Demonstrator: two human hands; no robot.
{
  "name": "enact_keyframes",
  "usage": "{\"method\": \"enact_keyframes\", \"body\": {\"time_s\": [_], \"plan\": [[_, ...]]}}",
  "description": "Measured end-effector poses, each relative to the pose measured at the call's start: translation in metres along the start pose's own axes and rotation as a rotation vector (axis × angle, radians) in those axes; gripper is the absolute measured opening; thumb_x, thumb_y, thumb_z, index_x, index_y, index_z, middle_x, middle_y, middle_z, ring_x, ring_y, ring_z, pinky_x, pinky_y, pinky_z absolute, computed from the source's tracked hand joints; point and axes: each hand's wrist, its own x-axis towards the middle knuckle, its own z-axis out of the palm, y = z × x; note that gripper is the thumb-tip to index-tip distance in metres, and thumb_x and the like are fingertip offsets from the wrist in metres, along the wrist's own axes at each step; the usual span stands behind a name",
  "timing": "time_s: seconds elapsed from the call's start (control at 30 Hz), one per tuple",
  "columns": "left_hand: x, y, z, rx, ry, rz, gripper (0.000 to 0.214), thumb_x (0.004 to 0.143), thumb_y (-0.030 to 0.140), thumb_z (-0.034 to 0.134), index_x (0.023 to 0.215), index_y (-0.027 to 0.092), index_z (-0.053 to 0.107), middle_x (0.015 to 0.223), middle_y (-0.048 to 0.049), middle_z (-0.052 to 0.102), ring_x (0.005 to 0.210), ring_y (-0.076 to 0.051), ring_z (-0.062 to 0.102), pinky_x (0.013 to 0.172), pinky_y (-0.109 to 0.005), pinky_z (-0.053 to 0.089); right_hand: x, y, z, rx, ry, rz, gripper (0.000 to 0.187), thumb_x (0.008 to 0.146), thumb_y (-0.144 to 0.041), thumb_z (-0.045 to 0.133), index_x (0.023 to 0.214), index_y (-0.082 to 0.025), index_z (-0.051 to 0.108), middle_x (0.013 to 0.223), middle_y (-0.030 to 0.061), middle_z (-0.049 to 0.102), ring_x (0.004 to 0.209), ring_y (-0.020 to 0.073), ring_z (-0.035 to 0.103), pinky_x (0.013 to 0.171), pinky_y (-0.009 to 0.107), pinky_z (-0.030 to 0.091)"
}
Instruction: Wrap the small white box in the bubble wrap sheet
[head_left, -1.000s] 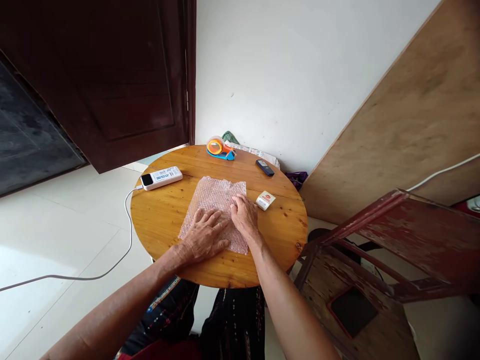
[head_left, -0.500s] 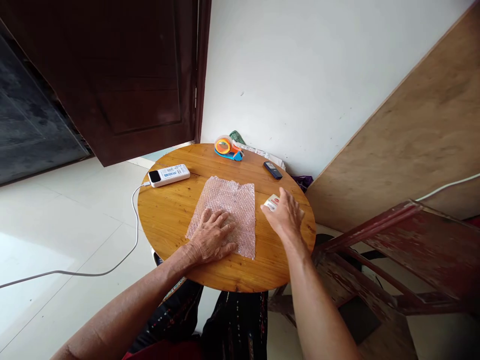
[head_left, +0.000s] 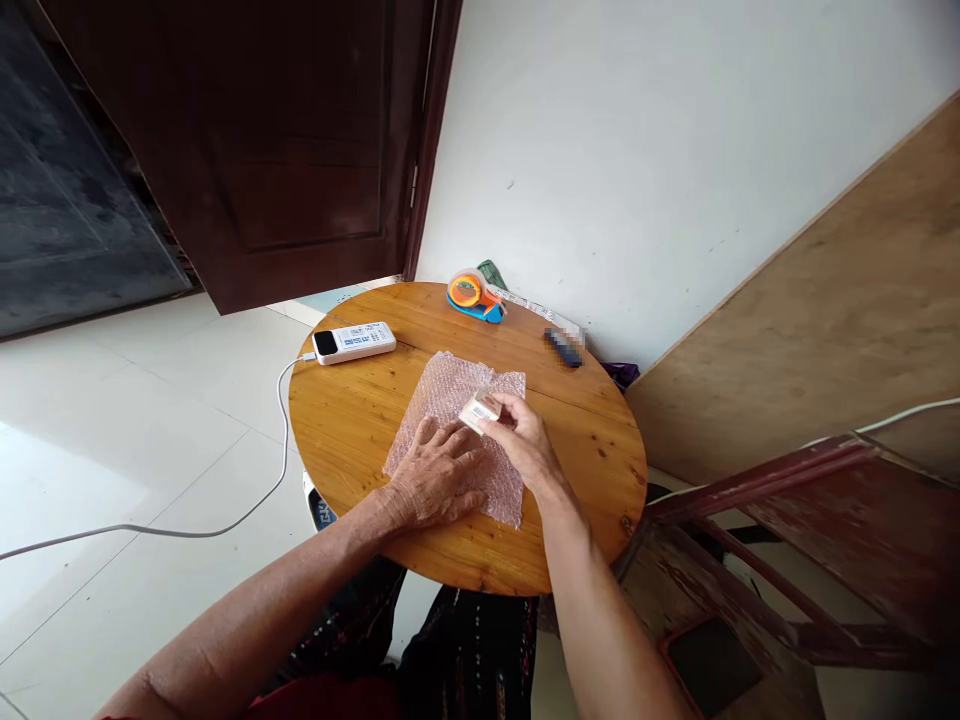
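A sheet of pinkish bubble wrap lies flat on the round wooden table. Spread across its lower part, my left hand presses down with its fingers extended. My right hand pinches a small pale box with a barcode and a red mark, between thumb and fingers. The box is over the bubble wrap, just beyond my left fingertips; whether it touches the wrap I cannot tell.
An orange and blue tape dispenser stands at the far edge. A white power bank with a grey cable lies at the left. A dark, partly blurred object rests at the back right. A wooden chair stands at the right.
My right hand has taken the small box from the table's right side and carried it left, over the bubble wrap. My left hand stays on the wrap. The view has shifted slightly.
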Motion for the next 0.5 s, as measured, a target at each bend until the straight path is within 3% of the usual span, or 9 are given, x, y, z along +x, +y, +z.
{"method": "enact_keyframes", "body": {"time_s": [0.13, 0.27, 0.5], "plan": [[0.0, 0.0, -0.007, -0.062, 0.026, 0.001, 0.055, 0.087, 0.055, 0.059, 0.133, 0.024, 0.058, 0.148, -0.0127, 0.049, 0.14, -0.034, 0.037, 0.118, -0.063, 0.017, 0.001, 0.019, 0.004, -0.061, 0.045, 0.025, 0.043, 0.068, -0.039, 0.07, 0.107, -0.021, 0.063, 0.102, 0.007, 0.074, 0.091, 0.0246, 0.069, 0.085, 0.04, 0.054], [-0.006, -0.009, -0.017, -0.049, 0.094, -0.159, 0.043, 0.088, 0.043, 0.061, 0.126, 0.023, 0.061, 0.14, -0.0114, 0.057, 0.137, -0.032, 0.042, 0.118, -0.058, 0.02, -0.005, 0.02, 0.005, -0.126, 0.048, -0.009, 0.046, 0.068, -0.039, 0.071, 0.11, -0.023, 0.062, 0.104, 0.0056, 0.073, 0.093, 0.0241, 0.069, 0.087, 0.04, 0.053], [-0.021, -0.026, -0.015, -0.017, 0.13, -0.194, 0.073, 0.077, 0.045, 0.069, 0.139, 0.013, 0.047, 0.141, -0.0174, 0.055, 0.136, -0.034, 0.043, 0.119, -0.056, 0.022, -0.011, 0.015, -0.001, -0.063, -0.021, -0.069, 0.048, 0.07, -0.035, 0.071, 0.115, -0.023, 0.06, 0.108, 0.0072, 0.072, 0.096, 0.0246, 0.068, 0.083, 0.038, 0.054]]}}
